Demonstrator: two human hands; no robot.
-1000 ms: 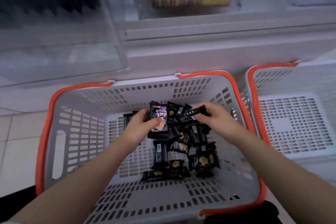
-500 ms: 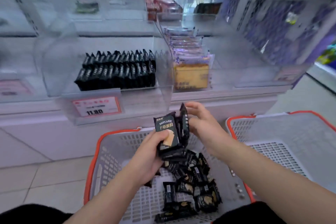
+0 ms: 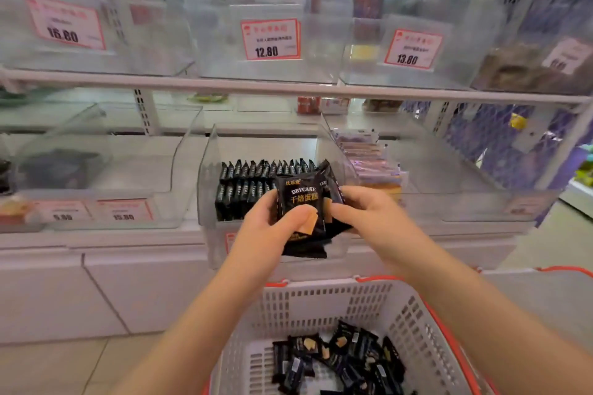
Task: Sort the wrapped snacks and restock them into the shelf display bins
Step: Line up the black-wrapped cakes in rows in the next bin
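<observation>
Light is bright, even and soft, with a faint pink-violet cast and barely any shadows. The clear bins point(image 3: 263, 151) catch pale glare and hazy reflections. The wide lens bends the shelf rail point(image 3: 288, 86) and stretches the edges. The corners and the far right smear with blur; the price tags point(image 3: 271, 38) are only partly legible. The middle is sharpest.

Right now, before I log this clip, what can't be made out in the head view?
- How many black snack packets are held: the front one hides those behind.
- Right hand fingertips: hidden behind the packets.
- The bin's own price tag: covered by the left hand.
- Contents of the left bin: blurred behind clear plastic.
- Packets in the basket: cut off by the bottom edge.
- Small print on the 12.80 tag: too small.
</observation>
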